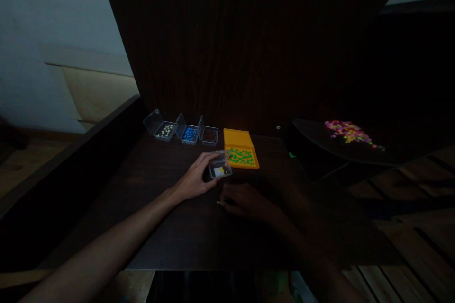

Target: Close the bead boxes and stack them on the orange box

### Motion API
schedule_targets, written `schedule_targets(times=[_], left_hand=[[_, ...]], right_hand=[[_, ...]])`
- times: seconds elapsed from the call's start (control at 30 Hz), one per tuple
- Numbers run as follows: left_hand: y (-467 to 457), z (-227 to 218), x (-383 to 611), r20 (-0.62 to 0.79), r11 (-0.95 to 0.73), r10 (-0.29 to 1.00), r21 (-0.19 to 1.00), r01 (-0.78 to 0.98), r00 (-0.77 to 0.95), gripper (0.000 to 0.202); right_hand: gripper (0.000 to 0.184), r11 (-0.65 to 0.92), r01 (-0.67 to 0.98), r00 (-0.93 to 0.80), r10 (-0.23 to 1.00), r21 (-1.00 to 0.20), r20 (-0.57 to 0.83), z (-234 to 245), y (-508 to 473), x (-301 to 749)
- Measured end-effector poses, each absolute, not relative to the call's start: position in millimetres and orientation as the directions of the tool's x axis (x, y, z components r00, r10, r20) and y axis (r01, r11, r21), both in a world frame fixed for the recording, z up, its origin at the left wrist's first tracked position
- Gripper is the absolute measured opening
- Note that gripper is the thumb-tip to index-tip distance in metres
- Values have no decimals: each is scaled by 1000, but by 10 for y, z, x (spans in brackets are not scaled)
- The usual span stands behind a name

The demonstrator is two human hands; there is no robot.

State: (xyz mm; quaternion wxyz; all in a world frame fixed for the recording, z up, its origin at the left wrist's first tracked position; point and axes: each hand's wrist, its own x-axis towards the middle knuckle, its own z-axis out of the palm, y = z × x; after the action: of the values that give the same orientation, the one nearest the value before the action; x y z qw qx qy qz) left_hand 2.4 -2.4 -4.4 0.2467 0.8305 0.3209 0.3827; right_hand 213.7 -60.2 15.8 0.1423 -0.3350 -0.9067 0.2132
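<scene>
My left hand (195, 177) grips a small clear plastic box (215, 174) by its sides, thumb at the front and fingers at the back. Its lid stands open, and a few yellow pieces (223, 170) and a white patch show inside. Just to the right and nearer to me, my right hand (240, 199) is closed low over the table, in shadow. A small yellow piece (218, 202) shows at its fingertips. Behind the clear box lies an open orange case (256, 160) with many green pieces (241, 156) in it.
Three open clear boxes stand along the back: one with cream pieces (166, 130), one with blue pieces (190, 134), one with dark red pieces (211, 135). Pink and yellow pieces (350, 131) are heaped on a dark surface at right. A dark panel (249, 47) rises behind the table.
</scene>
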Motion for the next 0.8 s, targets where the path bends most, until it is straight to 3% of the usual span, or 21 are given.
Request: schedule_targets(times=[0.13, 0.33, 0.57, 0.8], left_hand=[[-38, -25, 32, 483, -678, 714, 655, 333, 507, 64], [-114, 2, 80, 461, -680, 702, 662, 317, 543, 65], [-187, 13, 125, 453, -692, 657, 680, 243, 603, 68], [-196, 0, 126, 454, -691, 652, 685, 230, 608, 68]], right_hand=[[6, 595, 553, -631, 756, -584, 172, 216, -573, 2192], [12, 522, 630, -417, 852, -574, 317, 165, -479, 2241], [11, 498, 680, -392, 867, -538, 307, 67, -448, 2219], [16, 456, 660, -342, 890, -598, 301, 76, -429, 2229]])
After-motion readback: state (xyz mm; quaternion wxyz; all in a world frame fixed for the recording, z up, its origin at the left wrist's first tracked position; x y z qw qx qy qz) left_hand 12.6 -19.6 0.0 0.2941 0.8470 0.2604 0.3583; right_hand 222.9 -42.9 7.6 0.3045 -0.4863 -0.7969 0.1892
